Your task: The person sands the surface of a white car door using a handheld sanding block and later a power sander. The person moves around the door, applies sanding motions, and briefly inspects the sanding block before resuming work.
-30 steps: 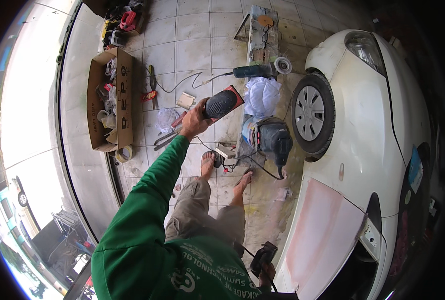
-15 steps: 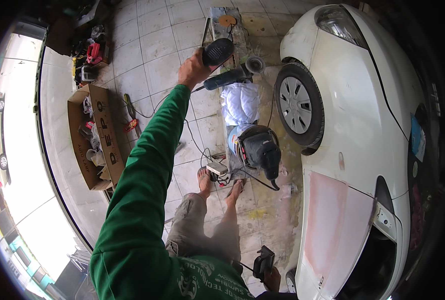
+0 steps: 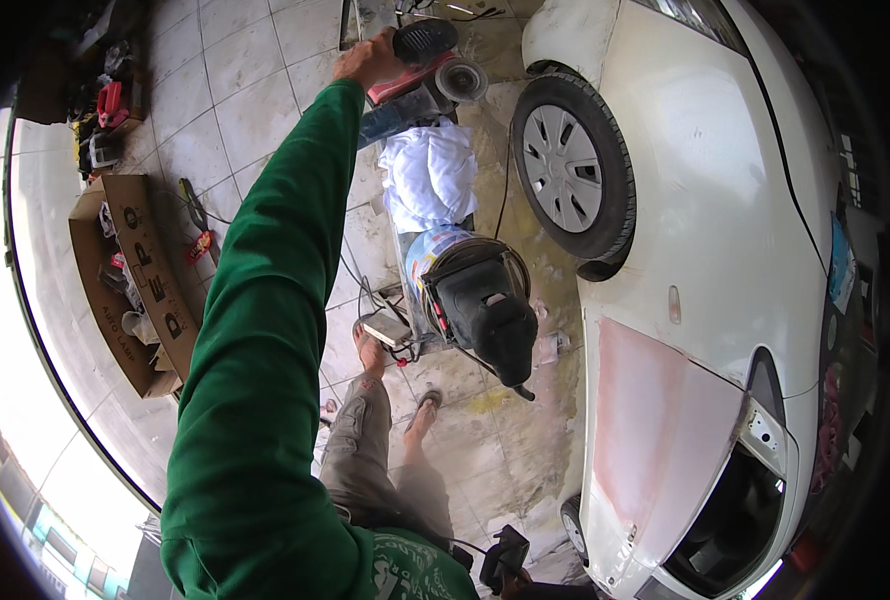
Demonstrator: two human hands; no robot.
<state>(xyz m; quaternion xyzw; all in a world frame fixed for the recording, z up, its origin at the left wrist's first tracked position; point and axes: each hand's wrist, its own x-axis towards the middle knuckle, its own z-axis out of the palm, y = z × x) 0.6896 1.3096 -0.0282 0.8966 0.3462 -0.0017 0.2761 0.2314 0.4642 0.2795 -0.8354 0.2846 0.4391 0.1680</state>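
Note:
My left hand (image 3: 373, 57) reaches far forward in a green sleeve, its fingers closed on a black oval ridged pad (image 3: 426, 40). Right below the pad is a red part (image 3: 410, 80); whether the two are joined, I cannot tell. Close by, an angle grinder (image 3: 402, 113) lies across the low bench, its round disc to the right. A bundled white cloth (image 3: 430, 175) is on the near side of the grinder. At the lower edge my right hand (image 3: 513, 582), mostly dark and cut off, grips a black handheld device (image 3: 505, 555) with a cable.
A bucket (image 3: 430, 245) with a black moulded object (image 3: 485, 315) on top stands on the bench. A white car (image 3: 695, 200) with a pinkish sanded door panel (image 3: 655, 410) fills the right. Cords and a power strip (image 3: 387, 329) lie by my feet. A cardboard box (image 3: 140, 290) stands left.
My left hand and the black pad have moved farther away and closer to the grinder's disc. My right foot has stepped back from the bench, and the whole view has shifted.

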